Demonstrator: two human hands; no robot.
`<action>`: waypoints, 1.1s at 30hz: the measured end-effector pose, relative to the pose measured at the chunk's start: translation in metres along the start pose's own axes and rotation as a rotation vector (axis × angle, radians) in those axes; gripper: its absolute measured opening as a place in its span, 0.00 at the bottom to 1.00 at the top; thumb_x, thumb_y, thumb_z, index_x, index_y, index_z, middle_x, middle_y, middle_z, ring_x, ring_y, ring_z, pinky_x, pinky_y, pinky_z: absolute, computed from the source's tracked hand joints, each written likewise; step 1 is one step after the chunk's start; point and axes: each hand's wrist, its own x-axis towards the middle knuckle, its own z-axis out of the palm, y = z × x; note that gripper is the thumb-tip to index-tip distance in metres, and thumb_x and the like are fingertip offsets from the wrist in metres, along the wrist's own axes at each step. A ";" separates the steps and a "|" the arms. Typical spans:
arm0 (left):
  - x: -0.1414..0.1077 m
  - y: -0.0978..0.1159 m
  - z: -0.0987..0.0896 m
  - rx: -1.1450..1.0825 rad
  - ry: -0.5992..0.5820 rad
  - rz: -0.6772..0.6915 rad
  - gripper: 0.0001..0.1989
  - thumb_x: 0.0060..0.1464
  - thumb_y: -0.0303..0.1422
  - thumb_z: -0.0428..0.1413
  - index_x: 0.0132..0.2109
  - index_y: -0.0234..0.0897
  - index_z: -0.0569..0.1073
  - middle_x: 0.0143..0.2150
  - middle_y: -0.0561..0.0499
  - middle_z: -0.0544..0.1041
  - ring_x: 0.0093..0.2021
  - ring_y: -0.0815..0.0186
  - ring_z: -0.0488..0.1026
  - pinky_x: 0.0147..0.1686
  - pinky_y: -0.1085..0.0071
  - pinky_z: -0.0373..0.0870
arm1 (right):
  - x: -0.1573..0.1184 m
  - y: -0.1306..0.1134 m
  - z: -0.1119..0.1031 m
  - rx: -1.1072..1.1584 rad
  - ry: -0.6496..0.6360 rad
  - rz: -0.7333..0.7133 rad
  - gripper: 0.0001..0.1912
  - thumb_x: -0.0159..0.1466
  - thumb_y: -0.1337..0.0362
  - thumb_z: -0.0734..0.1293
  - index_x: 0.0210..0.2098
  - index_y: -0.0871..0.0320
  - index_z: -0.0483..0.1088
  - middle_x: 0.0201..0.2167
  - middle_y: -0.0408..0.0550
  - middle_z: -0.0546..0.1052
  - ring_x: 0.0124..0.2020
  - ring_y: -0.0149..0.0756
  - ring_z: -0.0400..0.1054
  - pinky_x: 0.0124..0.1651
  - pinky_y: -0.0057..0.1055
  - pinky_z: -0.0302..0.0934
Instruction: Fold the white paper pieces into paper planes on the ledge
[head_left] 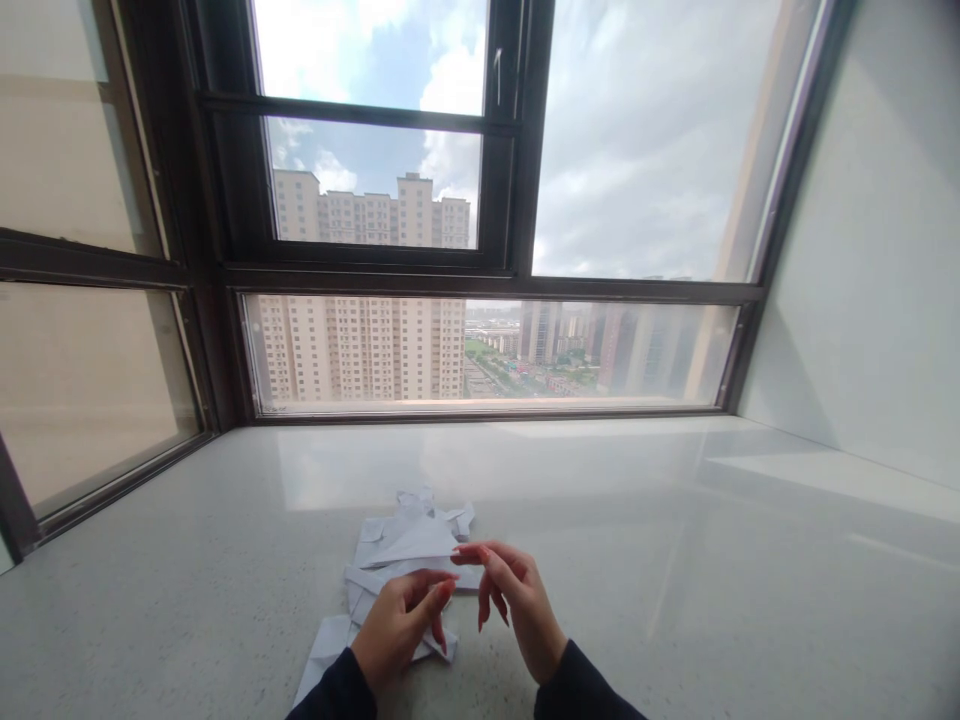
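My left hand [405,618] is in front of a heap of folded white paper pieces [412,535], its thumb and index fingertip closed in a pinch. What the pinch holds, if anything, I cannot make out. My right hand [519,597] is just to the right, its fingers bent and apart. Its foremost fingertips are by the pointed right end of a folded white sheet [420,545]; whether they touch it is unclear. More folded paper [328,640] lies beside my left wrist, partly hidden by the sleeve.
The papers lie on a pale speckled windowsill [675,560]. Behind it stands a dark-framed window [480,285], with tall buildings outside. A side window [97,380] is on the left and a white wall [877,250] on the right.
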 end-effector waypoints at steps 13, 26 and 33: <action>0.001 0.010 -0.009 -0.731 0.555 -0.159 0.10 0.47 0.34 0.55 0.35 0.31 0.70 0.21 0.49 0.76 0.21 0.67 0.74 0.23 0.75 0.71 | 0.000 0.012 0.001 -0.226 -0.054 -0.058 0.22 0.58 0.50 0.55 0.34 0.61 0.71 0.29 0.49 0.74 0.15 0.25 0.59 0.18 0.24 0.56; 0.003 0.023 -0.044 -0.741 0.824 0.066 0.06 0.52 0.29 0.51 0.36 0.30 0.69 0.22 0.47 0.77 0.25 0.65 0.76 0.25 0.74 0.73 | 0.004 0.025 -0.004 -0.688 -0.056 -0.076 0.09 0.54 0.71 0.58 0.32 0.59 0.69 0.30 0.46 0.69 0.22 0.28 0.60 0.28 0.26 0.57; 0.002 0.021 -0.042 -0.725 0.866 0.068 0.06 0.51 0.29 0.50 0.36 0.30 0.68 0.23 0.48 0.77 0.26 0.65 0.76 0.24 0.74 0.72 | 0.001 0.022 -0.002 -0.692 -0.117 -0.037 0.11 0.53 0.73 0.58 0.31 0.60 0.69 0.28 0.45 0.69 0.22 0.28 0.60 0.28 0.24 0.56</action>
